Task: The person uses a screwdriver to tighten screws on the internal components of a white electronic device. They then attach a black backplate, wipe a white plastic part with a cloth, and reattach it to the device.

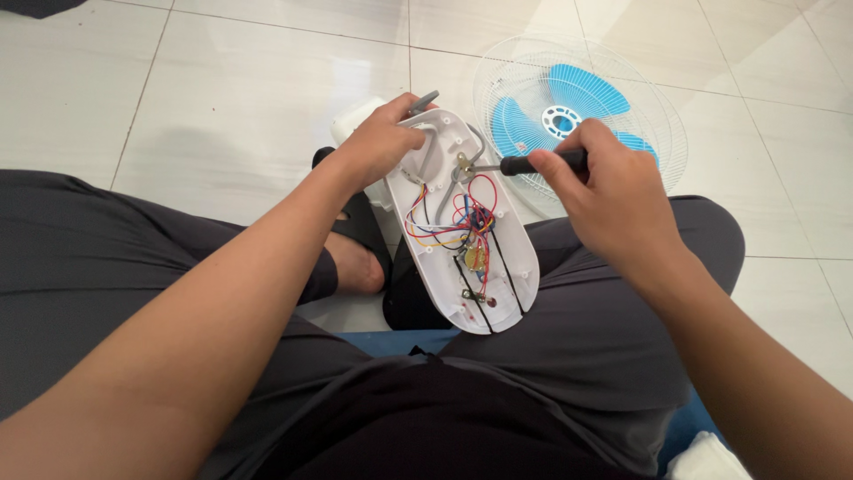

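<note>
Legs hold white fan shell (pixel 462 222) | left hand (pixel 378 142) grips top, 11 o'clock | right hand (pixel 613 191) holds screwdriver (pixel 533 164), keep it straight

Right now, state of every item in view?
Left hand: gripping the top end of the housing.
Right hand: gripping the screwdriver.
Screwdriver: tip at a metal bracket inside the housing.
White housing: open, wiring exposed, propped on the lap.
Fan grille: flat on the floor, blue blades inside.

Bright, even daylight; soft shadow on the floor tiles (pixel 204 160) at nine o'clock; mild glare at twelve o'clock; sharp focus, slight wide-angle stretch at edges.
</note>
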